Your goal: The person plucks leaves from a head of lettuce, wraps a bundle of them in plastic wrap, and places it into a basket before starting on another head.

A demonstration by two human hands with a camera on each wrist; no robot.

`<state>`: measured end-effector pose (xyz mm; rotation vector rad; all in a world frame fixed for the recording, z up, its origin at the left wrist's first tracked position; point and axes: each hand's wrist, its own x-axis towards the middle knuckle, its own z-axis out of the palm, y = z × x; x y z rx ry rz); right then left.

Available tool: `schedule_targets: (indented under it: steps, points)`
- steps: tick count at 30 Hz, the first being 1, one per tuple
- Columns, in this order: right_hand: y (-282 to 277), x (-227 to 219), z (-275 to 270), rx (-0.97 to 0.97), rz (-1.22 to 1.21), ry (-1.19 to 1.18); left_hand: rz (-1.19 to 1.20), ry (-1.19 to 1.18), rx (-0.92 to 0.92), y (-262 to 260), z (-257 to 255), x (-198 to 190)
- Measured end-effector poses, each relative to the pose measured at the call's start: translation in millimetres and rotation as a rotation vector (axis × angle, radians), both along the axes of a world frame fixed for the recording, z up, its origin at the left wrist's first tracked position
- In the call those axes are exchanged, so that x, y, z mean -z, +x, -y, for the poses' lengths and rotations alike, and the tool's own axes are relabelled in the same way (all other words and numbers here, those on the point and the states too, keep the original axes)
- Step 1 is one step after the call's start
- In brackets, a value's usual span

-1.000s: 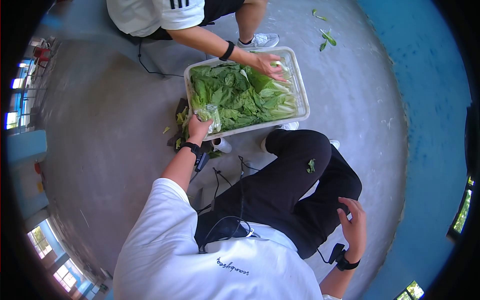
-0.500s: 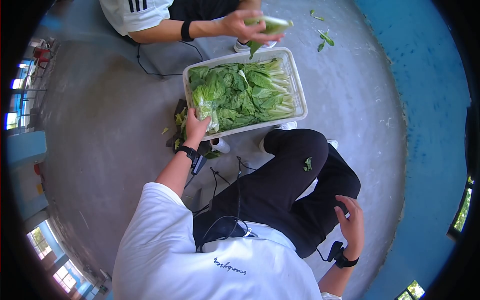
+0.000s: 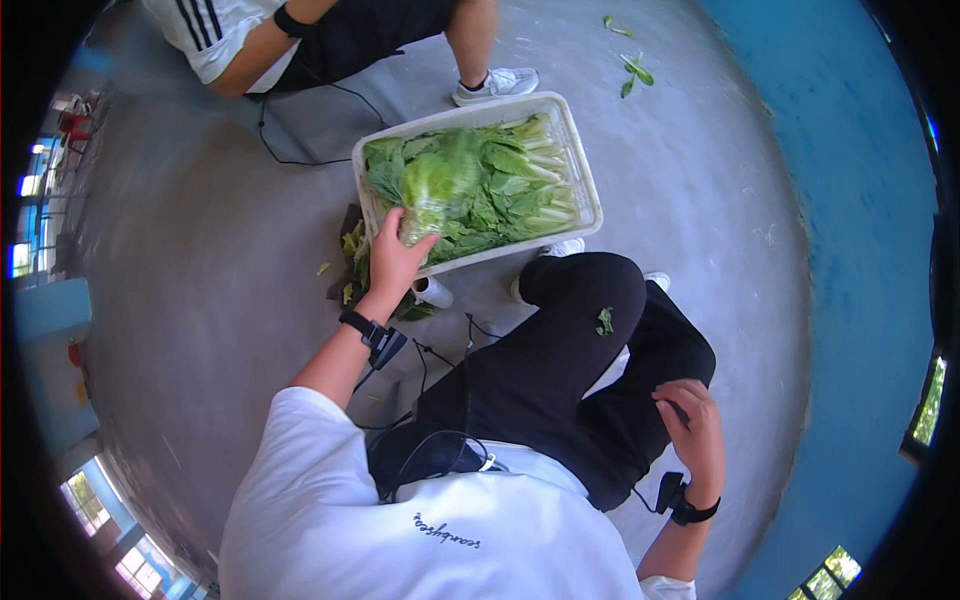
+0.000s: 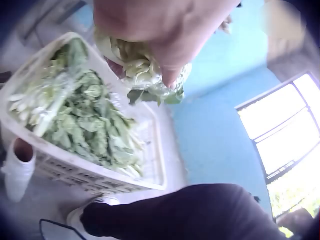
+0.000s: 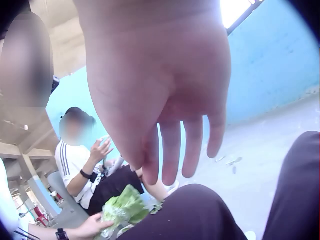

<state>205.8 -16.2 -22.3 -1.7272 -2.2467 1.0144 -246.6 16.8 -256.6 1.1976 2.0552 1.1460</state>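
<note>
Right hand: the right hand (image 3: 692,430), on the near side of the crate and off toward its right end, is relaxed and holds nothing, its fingers loosely extended.
Trouser leg: the dark trouser leg (image 3: 560,320) lies on the near side of the crate, a leaf scrap (image 3: 604,321) on it.
Roll: a white hollow roll (image 3: 432,292) stands just outside the crate's near side, toward its left end.
Left hand: the left hand (image 3: 397,258), at the crate's near left corner, grips the bundle's clear-wrapped base between thumb and fingers.
Bundle: the film-wrapped leafy bundle (image 3: 428,190) is held over the crate's left part, its leafy top blurred.
Crate: the white plastic crate (image 3: 590,185) holds leafy greens (image 3: 505,195), pale stems toward its right end.
Step in hand: seemingly, handling the wrapped bundle above the crate with one hand.
Next move: moving it calls, I'd judge, for a secure hold on the slick wrap and room for the leaves above the crate's rim.
Seated person: beyond the crate sits another person in dark shorts (image 3: 360,45).
Loose leaves: some (image 3: 637,72) lie on the floor past the crate's far right corner.
</note>
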Motion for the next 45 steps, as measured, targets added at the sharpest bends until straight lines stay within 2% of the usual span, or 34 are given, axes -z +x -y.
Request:
schedule_targets:
  steps: [3, 6, 9, 12, 17, 21, 24, 33, 36, 39, 45]
  points:
    - [-15.2, -10.7, -19.7, -0.113, -0.053, 0.114, -0.103, -0.001, 0.315, 44.9, -12.8, -75.4]
    - [-42.7, -26.2, -35.3, -0.200, -0.124, 0.302, -0.091, -0.051, 0.618, 86.6, -16.1, -131.8]
    - [-66.4, -30.1, -40.3, -0.262, -0.116, 0.476, -0.052, 0.005, 0.876, 123.5, -12.4, -157.8]
    - [-71.6, -16.1, -43.4, -0.366, -0.010, 0.468, -0.062, -0.059, 1.034, 149.0, -5.6, -165.0]
    - [-61.3, 21.8, -49.4, -0.483, -0.137, 0.416, 0.015, -0.067, 1.097, 161.3, 0.8, -164.2]
    - [-56.9, 36.7, -43.6, -0.451, -0.190, 0.545, 0.126, -0.115, 1.128, 158.1, -4.5, -159.2]
    - [-57.7, 39.7, -43.2, -0.436, -0.197, 0.555, 0.136, -0.123, 1.147, 155.1, -6.7, -152.6]
    - [-66.0, 55.8, -40.9, -0.255, -0.181, 0.297, 0.103, -0.050, 1.156, 155.0, -0.3, -138.5]
    - [-71.3, 56.5, -39.4, -0.201, -0.206, 0.313, 0.108, -0.114, 1.139, 154.9, -1.4, -140.7]
    - [-68.2, 54.4, -40.6, -0.422, -0.171, 0.466, 0.146, -0.129, 1.123, 152.4, -2.3, -137.8]
    - [-53.0, 58.5, -29.3, -0.517, -0.070, 0.605, 0.302, -0.157, 1.133, 147.9, -7.3, -124.1]
